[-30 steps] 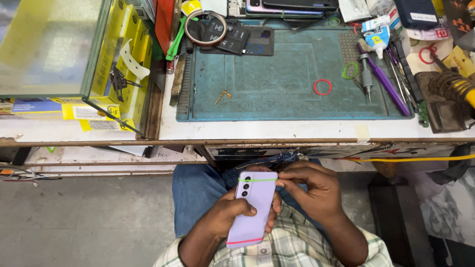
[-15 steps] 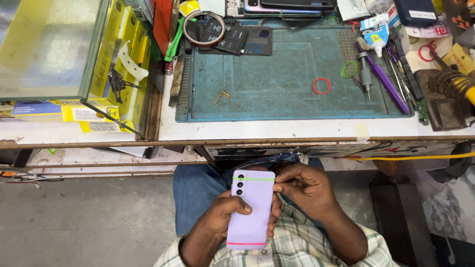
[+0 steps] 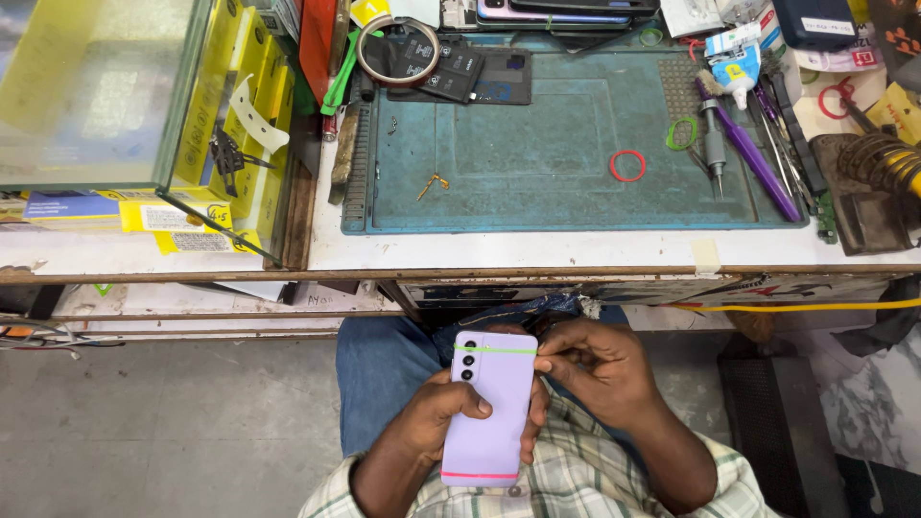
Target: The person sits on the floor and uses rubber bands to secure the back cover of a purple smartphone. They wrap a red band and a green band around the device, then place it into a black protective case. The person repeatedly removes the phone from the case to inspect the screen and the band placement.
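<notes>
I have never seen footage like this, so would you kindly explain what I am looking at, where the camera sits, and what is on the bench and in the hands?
There is no machine here: a person works with bare hands, and the one picture comes from a camera worn on their head, looking down. The left hand holds a lilac smartphone over their lap, back side up, with a green rubber band across its top and a pink one near its bottom. The right hand pinches at the green band on the phone's edge. Above is a workbench with a teal repair mat. On the mat lie a red rubber band, a purple screwdriver and a roll of tape. A glass display case stands at the left.
</notes>
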